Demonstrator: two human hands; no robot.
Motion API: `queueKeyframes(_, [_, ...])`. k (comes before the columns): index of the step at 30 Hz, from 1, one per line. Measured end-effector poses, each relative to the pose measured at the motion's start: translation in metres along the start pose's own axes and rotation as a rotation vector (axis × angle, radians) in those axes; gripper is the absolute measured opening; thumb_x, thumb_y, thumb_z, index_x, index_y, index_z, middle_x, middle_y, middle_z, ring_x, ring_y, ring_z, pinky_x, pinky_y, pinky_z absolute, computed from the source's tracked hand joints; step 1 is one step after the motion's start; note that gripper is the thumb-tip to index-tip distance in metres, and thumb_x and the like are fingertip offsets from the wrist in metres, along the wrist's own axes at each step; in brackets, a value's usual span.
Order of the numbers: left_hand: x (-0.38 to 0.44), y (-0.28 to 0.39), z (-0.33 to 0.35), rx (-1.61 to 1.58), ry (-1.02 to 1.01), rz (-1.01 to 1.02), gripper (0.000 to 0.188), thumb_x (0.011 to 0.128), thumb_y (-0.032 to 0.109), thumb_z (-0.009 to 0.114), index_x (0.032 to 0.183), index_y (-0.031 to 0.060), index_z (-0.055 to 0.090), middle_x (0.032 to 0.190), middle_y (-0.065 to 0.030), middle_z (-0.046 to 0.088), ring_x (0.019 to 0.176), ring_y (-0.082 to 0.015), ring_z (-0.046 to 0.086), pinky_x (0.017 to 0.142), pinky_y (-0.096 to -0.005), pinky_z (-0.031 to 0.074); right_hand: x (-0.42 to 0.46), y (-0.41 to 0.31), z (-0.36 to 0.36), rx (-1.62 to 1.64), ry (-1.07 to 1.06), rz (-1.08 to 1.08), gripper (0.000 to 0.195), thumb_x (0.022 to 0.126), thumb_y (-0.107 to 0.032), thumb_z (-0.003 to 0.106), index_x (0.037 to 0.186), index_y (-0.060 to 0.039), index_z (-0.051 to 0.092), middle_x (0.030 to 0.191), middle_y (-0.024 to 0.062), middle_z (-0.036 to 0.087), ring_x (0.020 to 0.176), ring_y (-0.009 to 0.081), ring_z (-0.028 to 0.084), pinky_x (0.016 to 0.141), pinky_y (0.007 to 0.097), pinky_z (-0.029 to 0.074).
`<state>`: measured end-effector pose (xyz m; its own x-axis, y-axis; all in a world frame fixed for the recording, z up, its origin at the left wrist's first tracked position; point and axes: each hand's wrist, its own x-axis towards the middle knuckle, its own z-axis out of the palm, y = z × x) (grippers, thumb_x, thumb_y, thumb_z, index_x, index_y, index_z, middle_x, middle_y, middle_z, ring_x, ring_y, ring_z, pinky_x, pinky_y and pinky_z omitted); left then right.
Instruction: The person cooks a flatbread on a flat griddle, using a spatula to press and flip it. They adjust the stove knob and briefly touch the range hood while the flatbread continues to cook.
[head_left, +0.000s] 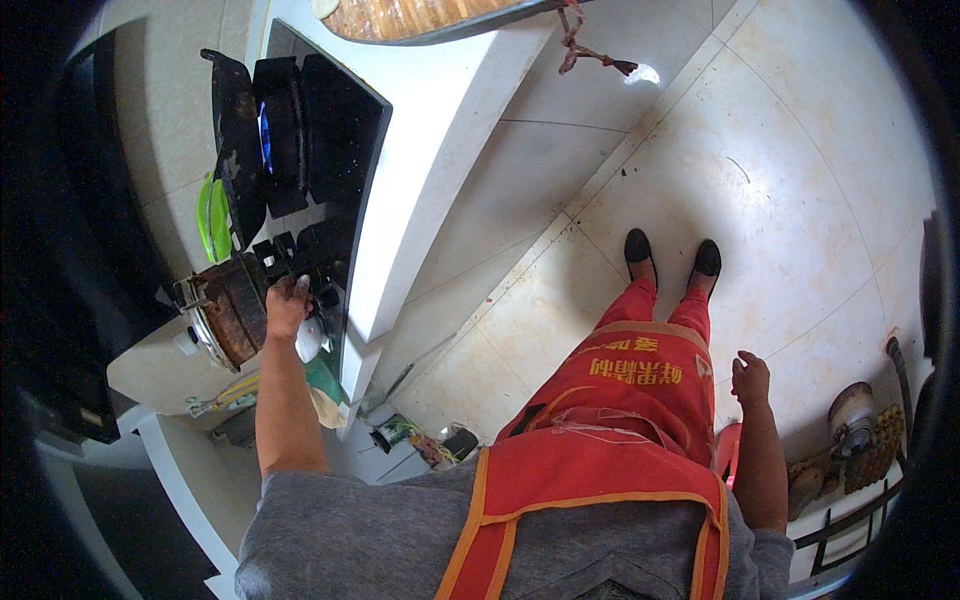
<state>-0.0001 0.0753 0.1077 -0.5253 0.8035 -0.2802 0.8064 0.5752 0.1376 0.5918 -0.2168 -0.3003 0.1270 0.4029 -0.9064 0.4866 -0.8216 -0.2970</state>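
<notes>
My left hand (287, 306) reaches over the black gas stove (341, 135), beside a rust-brown lidded pot (234, 311). Its fingers are curled close to a dark burner support (277, 255); whether they grip anything is hidden. A small white rounded object (309, 341) lies just below the wrist side of that hand. Further along the stove, a blackened wok (236, 150) sits over a burner where a blue flame (265, 139) shows. My right hand (751, 379) hangs free at my side, fingers loosely bent and apart, holding nothing.
A bright green plastic item (214, 217) stands behind the wok. A wooden cutting board (420, 19) rests on the white counter (427, 97). To the right are a kettle-like vessel (853, 420) and a black metal rack (847, 525). Packets (394, 431) lie at lower left.
</notes>
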Motion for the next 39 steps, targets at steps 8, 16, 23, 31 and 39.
queueKeyframes(8, [0.002,-0.006,0.003,-0.010,0.058,-0.032,0.021,0.092,0.021,0.064,0.082,0.0030,0.058,0.063,-0.0034,0.057,0.048,-0.0100,0.051,0.044,-0.0252,0.039,0.002,0.002,0.003,-0.009,0.025,-0.049,0.031,0.090,-0.017,0.060,0.116,0.0001,0.063,0.083,0.0210,0.068,0.050,0.0253,0.064,0.053,0.0391,0.053])
queueKeyframes(16, [0.004,-0.006,0.001,0.022,0.023,-0.020,0.022,0.092,0.022,0.064,0.081,0.0036,0.057,0.063,-0.0031,0.056,0.048,-0.0101,0.052,0.044,-0.0251,0.040,0.002,0.003,0.004,-0.010,0.019,-0.042,0.032,0.091,-0.018,0.059,0.118,-0.0007,0.062,0.080,0.0193,0.068,0.047,0.0233,0.063,0.047,0.0371,0.051])
queueKeyframes(23, [0.002,-0.002,0.002,0.003,0.046,-0.016,0.021,0.092,0.020,0.064,0.080,0.0035,0.056,0.062,-0.0029,0.055,0.048,-0.0111,0.051,0.044,-0.0260,0.041,0.001,-0.003,0.000,-0.004,0.007,-0.005,0.031,0.091,-0.019,0.059,0.116,-0.0014,0.063,0.083,0.0207,0.068,0.050,0.0264,0.064,0.052,0.0395,0.053])
queueKeyframes(31, [0.003,-0.005,0.007,0.149,0.066,0.048,0.031,0.088,0.027,0.070,0.089,-0.0018,0.058,0.066,-0.0045,0.058,0.050,-0.0128,0.055,0.047,-0.0268,0.045,-0.006,-0.014,-0.020,0.012,0.020,0.014,0.031,0.090,-0.021,0.059,0.112,-0.0001,0.065,0.086,0.0215,0.068,0.055,0.0285,0.066,0.060,0.0413,0.056])
queueKeyframes(39, [-0.020,-0.027,0.039,-0.372,0.250,0.002,0.060,0.091,0.034,0.065,0.129,-0.0097,0.049,0.074,-0.0046,0.060,0.056,-0.0100,0.055,0.050,-0.0245,0.047,-0.040,-0.062,-0.080,-0.006,0.101,-0.104,0.032,0.090,-0.022,0.062,0.113,-0.0003,0.065,0.070,0.0177,0.068,0.049,0.0218,0.065,0.051,0.0355,0.053])
